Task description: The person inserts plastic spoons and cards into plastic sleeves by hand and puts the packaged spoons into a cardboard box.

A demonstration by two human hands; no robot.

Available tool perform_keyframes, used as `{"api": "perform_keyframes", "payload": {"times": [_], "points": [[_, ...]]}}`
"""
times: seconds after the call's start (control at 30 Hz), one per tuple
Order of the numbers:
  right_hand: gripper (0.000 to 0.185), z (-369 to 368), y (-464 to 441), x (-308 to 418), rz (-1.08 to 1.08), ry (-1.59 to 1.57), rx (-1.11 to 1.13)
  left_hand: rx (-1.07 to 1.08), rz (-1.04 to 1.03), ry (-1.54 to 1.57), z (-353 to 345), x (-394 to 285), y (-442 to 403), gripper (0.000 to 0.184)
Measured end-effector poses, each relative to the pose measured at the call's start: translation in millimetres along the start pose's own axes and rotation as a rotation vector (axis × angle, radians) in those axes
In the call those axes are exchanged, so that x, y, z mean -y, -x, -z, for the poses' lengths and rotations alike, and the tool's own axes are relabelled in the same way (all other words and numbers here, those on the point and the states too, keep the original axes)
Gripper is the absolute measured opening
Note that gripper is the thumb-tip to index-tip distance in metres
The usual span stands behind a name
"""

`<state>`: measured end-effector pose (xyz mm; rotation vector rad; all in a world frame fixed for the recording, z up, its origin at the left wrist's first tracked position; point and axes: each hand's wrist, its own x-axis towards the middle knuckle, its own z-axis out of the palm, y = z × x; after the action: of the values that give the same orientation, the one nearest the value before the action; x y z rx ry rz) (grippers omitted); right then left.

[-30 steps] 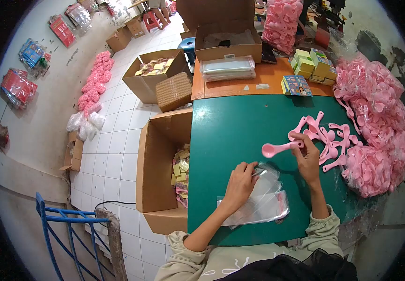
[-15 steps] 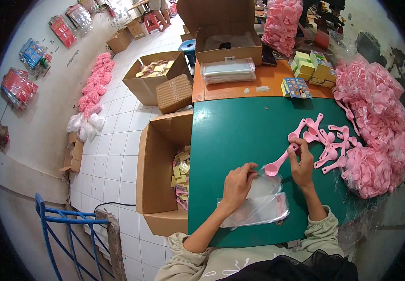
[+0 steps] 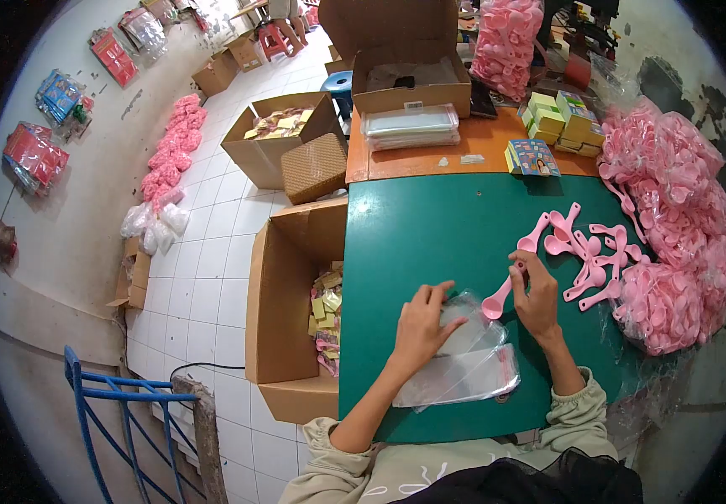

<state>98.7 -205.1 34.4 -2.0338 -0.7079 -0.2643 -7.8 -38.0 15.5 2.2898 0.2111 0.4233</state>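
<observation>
My right hand [image 3: 536, 296] pinches the handle end of a pink spoon [image 3: 495, 306], whose bowl points down and to the left, beside the upper right edge of the plastic bags. My left hand [image 3: 423, 326] has its thumb and fingers apart over the left side of the clear plastic bags [image 3: 457, 375], which lie overlapping on the green table [image 3: 413, 231]. Just beyond my right hand, several loose pink spoons [image 3: 588, 273] lie in a scattered group.
Bagged pink spoons [image 3: 673, 302] line the table's right side. Small booklets [image 3: 533, 158] and a stack of clear bags [image 3: 411, 126] sit on the orange surface. An open carton [image 3: 283, 315] stands against the table's left edge. A person [image 3: 287, 18] is far back.
The spoon in my right hand has swung from nearly level to bowl-down and moved lower, near the bags. My left hand's thumb and fingers have spread apart.
</observation>
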Motion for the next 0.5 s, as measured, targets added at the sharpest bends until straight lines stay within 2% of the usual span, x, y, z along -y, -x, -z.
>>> {"api": "perform_keyframes", "payload": {"times": [0.07,0.27,0.37,0.47,0.5], "points": [[0.015,0,0,-1,0.003,0.015,-0.001,0.036,-0.069,-0.06,-5,7,1,0.038],[0.014,0,1,-1,0.007,-0.014,-0.006,-0.007,0.013,0.19,1,13,-2,0.021],[0.013,-2,2,0,-0.024,-0.024,0.002,0.033,0.141,0.302,5,9,-3,0.011],[0.014,-1,2,-1,-0.019,-0.024,0.004,0.081,0.222,0.28,11,6,-5,0.01],[0.014,-1,1,-1,-0.018,-0.015,0.006,0.032,0.244,0.384,12,9,-7,0.01]]}}
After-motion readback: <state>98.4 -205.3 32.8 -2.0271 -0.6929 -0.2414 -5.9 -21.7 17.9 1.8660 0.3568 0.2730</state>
